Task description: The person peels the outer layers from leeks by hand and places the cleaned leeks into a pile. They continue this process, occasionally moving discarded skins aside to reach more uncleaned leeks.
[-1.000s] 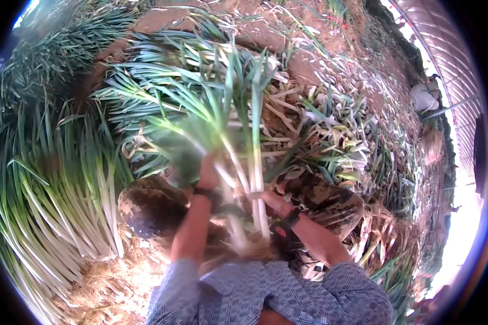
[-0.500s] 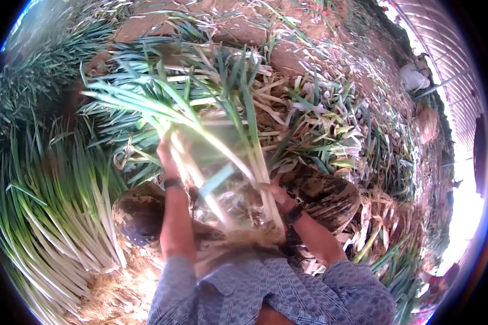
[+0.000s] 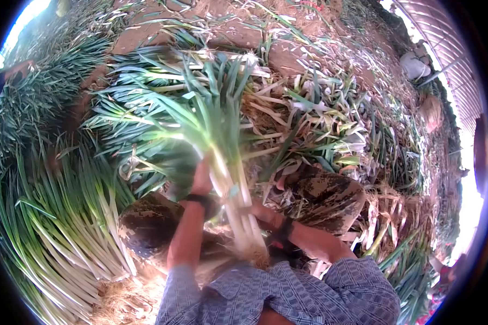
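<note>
A bunch of green onions (image 3: 232, 184) stands tilted in front of my body, its leaves fanned out at the top and its pale root ends near my shirt. My left hand (image 3: 203, 176) closes on the left side of the white stalks, just below the leaves. Lower down, my right hand (image 3: 260, 212) grips the same bunch from the right. Motion blurs the fingers of both hands a little. A small bluish scrap lies against the stalks between them.
Laid-out green onions (image 3: 65, 216) cover the ground on my left. A further pile (image 3: 130, 119) lies ahead, leaves pointing left. Stripped leaves (image 3: 336, 130) are heaped to the right. My camouflage-clad knees (image 3: 325, 197) flank the bunch. A white bundle (image 3: 415, 66) sits far right.
The stalks, spread apart between my hands before, are now together in one bunch. My left hand has moved right and down; my right hand has come slightly left and lower.
</note>
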Demonstrator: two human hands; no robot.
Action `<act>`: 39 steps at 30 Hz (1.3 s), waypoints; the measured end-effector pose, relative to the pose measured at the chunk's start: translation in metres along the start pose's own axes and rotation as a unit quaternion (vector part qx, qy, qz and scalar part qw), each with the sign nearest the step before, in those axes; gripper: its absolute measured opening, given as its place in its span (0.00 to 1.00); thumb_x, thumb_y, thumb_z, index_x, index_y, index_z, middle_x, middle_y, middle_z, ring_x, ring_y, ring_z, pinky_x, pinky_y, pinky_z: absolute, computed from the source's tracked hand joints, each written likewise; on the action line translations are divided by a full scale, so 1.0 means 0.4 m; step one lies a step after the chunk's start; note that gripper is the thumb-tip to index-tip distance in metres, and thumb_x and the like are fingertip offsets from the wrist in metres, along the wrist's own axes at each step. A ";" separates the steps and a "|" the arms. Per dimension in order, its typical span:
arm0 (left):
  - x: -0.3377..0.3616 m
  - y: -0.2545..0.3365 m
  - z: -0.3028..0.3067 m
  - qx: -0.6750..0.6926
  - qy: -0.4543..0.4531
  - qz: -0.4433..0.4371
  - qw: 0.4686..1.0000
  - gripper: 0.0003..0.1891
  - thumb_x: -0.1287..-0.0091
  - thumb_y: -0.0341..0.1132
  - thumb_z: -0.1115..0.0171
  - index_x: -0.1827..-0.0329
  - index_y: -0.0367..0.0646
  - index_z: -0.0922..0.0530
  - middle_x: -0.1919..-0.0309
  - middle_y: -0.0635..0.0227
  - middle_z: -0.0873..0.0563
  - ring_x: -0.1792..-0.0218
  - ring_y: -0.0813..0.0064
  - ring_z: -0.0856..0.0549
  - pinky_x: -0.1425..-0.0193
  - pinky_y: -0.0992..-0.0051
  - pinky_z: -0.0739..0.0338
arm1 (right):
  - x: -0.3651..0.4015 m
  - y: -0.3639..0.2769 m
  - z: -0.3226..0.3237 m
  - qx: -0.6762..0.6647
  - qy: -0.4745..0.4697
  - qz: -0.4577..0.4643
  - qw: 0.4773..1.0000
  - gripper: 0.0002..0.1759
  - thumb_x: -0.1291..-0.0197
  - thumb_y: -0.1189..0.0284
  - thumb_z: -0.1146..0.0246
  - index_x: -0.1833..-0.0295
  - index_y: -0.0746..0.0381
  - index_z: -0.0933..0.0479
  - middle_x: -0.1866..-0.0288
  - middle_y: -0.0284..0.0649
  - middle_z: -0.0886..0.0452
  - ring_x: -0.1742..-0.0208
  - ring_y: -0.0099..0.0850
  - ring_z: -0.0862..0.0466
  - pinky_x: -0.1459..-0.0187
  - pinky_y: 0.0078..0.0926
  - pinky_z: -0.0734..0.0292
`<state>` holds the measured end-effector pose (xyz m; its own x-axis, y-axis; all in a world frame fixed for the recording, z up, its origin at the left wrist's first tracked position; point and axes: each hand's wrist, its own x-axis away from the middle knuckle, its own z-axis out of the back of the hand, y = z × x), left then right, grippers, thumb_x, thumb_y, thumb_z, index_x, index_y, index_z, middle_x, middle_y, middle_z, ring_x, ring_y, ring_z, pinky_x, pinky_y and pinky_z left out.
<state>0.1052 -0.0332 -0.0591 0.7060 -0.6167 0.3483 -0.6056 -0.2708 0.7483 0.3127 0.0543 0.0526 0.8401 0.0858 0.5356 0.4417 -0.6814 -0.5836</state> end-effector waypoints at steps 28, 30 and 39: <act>0.298 -0.008 -0.198 -0.218 -0.088 0.170 0.957 0.30 0.25 0.53 0.42 0.33 0.36 0.30 0.42 0.54 0.20 0.47 0.66 0.17 0.44 0.66 0.17 | -0.015 -0.094 0.198 0.303 0.128 0.041 0.944 0.24 0.38 0.57 0.30 0.49 0.68 0.18 0.59 0.42 0.15 0.55 0.32 0.16 0.49 0.31 0.23; 0.240 -0.088 -0.149 -0.164 -0.107 0.166 0.967 0.35 0.25 0.58 0.46 0.28 0.37 0.35 0.38 0.52 0.23 0.43 0.64 0.18 0.40 0.65 0.19 | -0.003 -0.113 0.177 0.353 0.119 0.016 0.928 0.22 0.38 0.58 0.31 0.51 0.67 0.17 0.61 0.42 0.16 0.55 0.33 0.16 0.51 0.33 0.23; 0.203 -0.081 -0.259 -0.110 -0.083 0.203 0.969 0.31 0.27 0.53 0.43 0.29 0.39 0.31 0.40 0.54 0.21 0.41 0.62 0.20 0.33 0.63 0.28 | 0.026 -0.071 0.116 0.608 0.098 0.057 0.786 0.28 0.48 0.75 0.31 0.43 0.77 0.29 0.47 0.59 0.21 0.46 0.48 0.18 0.47 0.40 0.18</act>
<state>0.2202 0.0021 0.0033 0.3457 -0.7541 0.5585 -0.7156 0.1731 0.6767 0.3235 0.1084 0.0464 0.8836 -0.1206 0.4524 0.4425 0.5309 -0.7227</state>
